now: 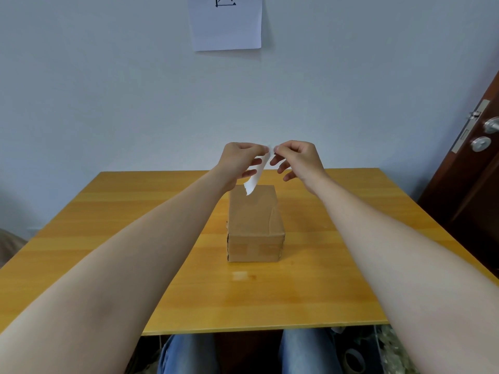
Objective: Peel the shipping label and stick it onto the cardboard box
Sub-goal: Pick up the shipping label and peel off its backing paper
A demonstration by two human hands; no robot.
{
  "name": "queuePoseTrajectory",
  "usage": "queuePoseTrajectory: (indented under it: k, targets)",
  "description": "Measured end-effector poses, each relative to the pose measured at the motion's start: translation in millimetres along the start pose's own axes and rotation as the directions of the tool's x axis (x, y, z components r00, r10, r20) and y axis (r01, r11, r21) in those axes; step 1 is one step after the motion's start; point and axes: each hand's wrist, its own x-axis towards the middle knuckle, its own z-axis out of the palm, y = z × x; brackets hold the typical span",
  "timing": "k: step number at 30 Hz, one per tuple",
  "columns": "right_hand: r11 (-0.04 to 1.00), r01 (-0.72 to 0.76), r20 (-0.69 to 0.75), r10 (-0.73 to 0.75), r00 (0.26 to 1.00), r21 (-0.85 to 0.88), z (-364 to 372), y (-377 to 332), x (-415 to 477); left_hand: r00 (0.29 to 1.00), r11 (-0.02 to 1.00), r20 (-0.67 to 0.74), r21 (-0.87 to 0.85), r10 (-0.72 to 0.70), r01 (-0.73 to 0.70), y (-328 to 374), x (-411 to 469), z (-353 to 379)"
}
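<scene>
A brown cardboard box point(255, 220) stands in the middle of the wooden table point(108, 238), taped shut. Above its far end I hold a white shipping label point(255, 176) that hangs down, curling, its lower tip just over the box's far top edge. My left hand point(240, 161) and my right hand point(297, 159) both pinch the label's upper end between thumb and forefinger, fingertips nearly touching each other. The other fingers are spread. Whether backing and label are apart I cannot tell.
A white sheet of paper point(225, 22) is stuck on the wall behind the table. A dark wooden door point(469, 171) with metal handles stands at the right. My knees in jeans show under the table's near edge.
</scene>
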Motion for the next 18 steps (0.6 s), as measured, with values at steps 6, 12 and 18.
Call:
queuePoseTrajectory:
  k: [6,12,18]
  targets:
    - [1.0,-0.011,-0.05,0.012,0.999,0.008,-0.2,0.3,0.6,0.998,0.999,-0.049,-0.047,-0.026,0.024,1.7,-2.6,-3.3]
    - [0.999,-0.044,-0.109,0.046,0.993,0.018,-1.7,2.9,2.1,0.993,0.995,-0.107,-0.087,-0.047,0.038,2.0,-4.6,-4.6]
    - [0.996,-0.082,-0.148,0.087,0.985,0.04,-5.0,6.7,2.6,0.985,0.992,-0.156,-0.117,-0.068,0.05,2.9,-5.2,-5.6]
